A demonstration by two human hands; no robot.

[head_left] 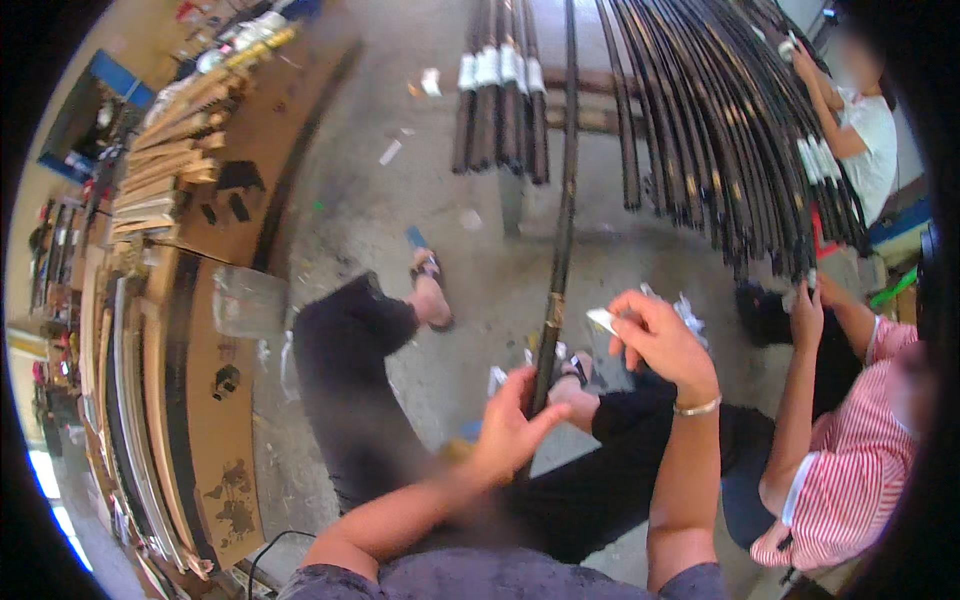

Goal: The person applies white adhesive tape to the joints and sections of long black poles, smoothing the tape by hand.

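Note:
A long dark pole (566, 225) runs from my lap away from me toward the top of the view. My left hand (508, 428) is closed round its near end, the thumb on the right side. A pale brown patch marks the pole a little beyond that hand. To the right of the pole, apart from it, my right hand (655, 340) is raised and pinches a small white piece (602, 319), perhaps paper or tape; its exact kind is unclear. A bracelet (697, 407) circles my right wrist.
Many dark poles (690, 130) lie side by side at the far right. A white-wrapped bundle (500, 110) lies far ahead. Co-workers in a striped shirt (850, 450) and a white shirt (872, 150) handle poles. Cardboard boxes (222, 400) and wooden strips (165, 170) stand left.

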